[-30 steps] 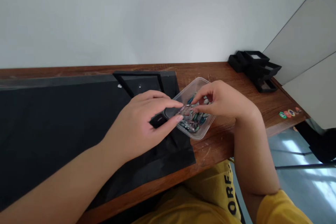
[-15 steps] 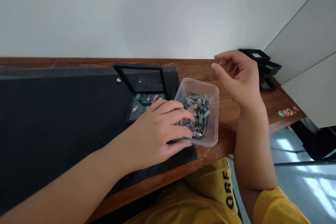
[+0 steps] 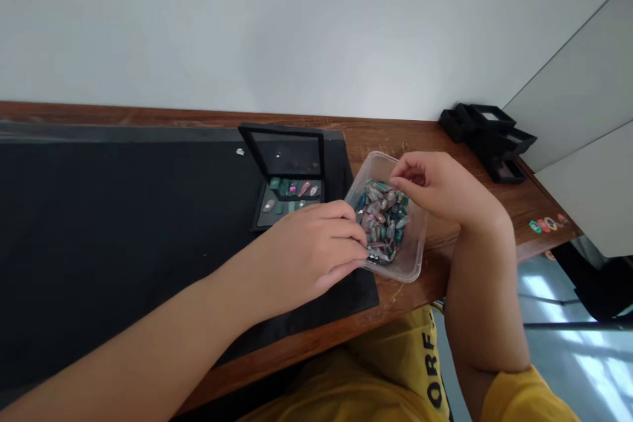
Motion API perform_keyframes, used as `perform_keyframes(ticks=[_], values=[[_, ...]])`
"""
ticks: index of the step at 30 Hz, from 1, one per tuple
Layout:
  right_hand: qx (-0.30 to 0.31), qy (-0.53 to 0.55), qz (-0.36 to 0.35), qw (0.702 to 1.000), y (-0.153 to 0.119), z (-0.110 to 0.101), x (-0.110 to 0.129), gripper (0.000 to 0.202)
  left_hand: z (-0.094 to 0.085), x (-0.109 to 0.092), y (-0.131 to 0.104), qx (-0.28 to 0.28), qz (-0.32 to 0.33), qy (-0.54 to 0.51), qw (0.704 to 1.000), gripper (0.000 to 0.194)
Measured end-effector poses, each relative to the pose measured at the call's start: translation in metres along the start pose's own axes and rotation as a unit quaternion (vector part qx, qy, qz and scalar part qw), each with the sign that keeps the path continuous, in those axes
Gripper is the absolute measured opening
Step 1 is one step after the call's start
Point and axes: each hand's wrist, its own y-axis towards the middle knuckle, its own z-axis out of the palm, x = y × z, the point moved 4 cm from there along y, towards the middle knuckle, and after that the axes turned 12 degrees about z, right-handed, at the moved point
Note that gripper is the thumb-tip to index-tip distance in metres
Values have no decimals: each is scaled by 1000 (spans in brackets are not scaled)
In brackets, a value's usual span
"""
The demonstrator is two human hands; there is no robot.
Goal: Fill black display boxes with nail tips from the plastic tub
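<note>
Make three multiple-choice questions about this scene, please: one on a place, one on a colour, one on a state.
1. Where is the clear plastic tub of small stones?
A. on the black mat
B. on the brown wooden desk
C. on the floor

2. What colour is the person's shirt?
A. yellow
B. blue
C. white

3. How is the lid of the small black display case?
A. closed
B. missing
C. raised open

Answers:
1 B, bare wood surrounds most of the tub.
2 A, yellow cloth shows below the desk edge.
3 C, the lid stands up behind the tray.
</note>
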Motion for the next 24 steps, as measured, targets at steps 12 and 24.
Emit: perform_keyframes(ticks=[12, 24], values=[[61, -172, 42, 982, 4, 18, -3, 39, 3, 0, 2, 21, -10, -9, 1000, 23], [74, 107, -36, 991, 11, 13, -6, 26, 3, 2, 2, 28, -24, -2, 999, 24]])
